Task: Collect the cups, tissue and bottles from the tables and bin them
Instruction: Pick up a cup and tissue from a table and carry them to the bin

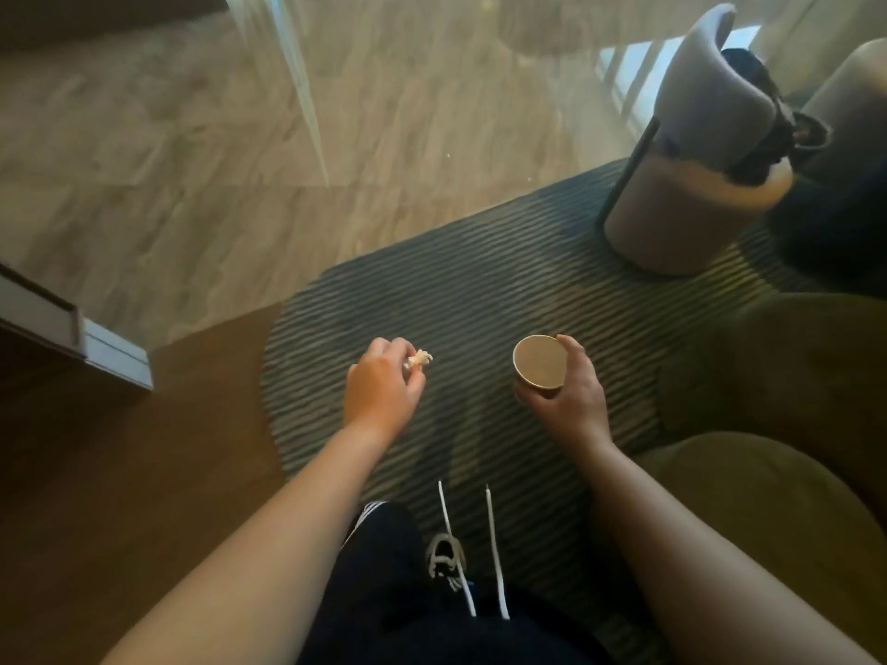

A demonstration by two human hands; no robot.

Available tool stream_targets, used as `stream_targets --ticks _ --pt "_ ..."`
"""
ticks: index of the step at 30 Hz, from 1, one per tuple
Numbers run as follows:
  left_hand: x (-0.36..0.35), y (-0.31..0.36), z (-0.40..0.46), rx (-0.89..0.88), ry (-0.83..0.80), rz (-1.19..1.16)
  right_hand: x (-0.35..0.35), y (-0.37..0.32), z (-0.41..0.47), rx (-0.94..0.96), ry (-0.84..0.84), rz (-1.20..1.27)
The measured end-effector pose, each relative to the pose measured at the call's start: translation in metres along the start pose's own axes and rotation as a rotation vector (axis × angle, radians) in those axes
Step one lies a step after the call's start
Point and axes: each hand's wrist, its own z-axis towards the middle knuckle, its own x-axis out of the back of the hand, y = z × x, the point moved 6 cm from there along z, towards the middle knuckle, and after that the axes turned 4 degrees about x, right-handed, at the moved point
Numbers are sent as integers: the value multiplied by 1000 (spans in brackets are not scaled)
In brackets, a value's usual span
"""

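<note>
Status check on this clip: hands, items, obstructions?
Left hand pinches crumpled tissue. Right hand grips paper cup. No bin in view. Path over striped rug unobstructed.

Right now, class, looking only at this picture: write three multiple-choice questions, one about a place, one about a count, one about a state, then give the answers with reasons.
1. What is below both hands?
A. striped rug
B. table
C. sink

2. How many cups are held?
A. none
B. one
C. three

3. How is the tissue held?
A. pinched, crumpled
B. spread flat
C. inside the cup

Answers:
1 A: the striped rug lies beneath them.
2 B: only the right hand holds a paper cup.
3 A: the left hand pinches the crumpled tissue at its fingertips.
</note>
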Motion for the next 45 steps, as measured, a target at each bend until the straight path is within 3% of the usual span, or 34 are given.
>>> stream_targets --ticks 15,26,36,45 --pt "-9 64 516 -153 -113 52 -61 -79 468 -73 131 11" --pt "-41 171 806 -280 -196 49 -46 -99 739 -172 235 44" --pt "-131 341 1084 -417 -217 72 15 -42 1035 -245 333 113" --pt "-215 516 1242 -524 -304 39 114 12 1201 -355 460 114"
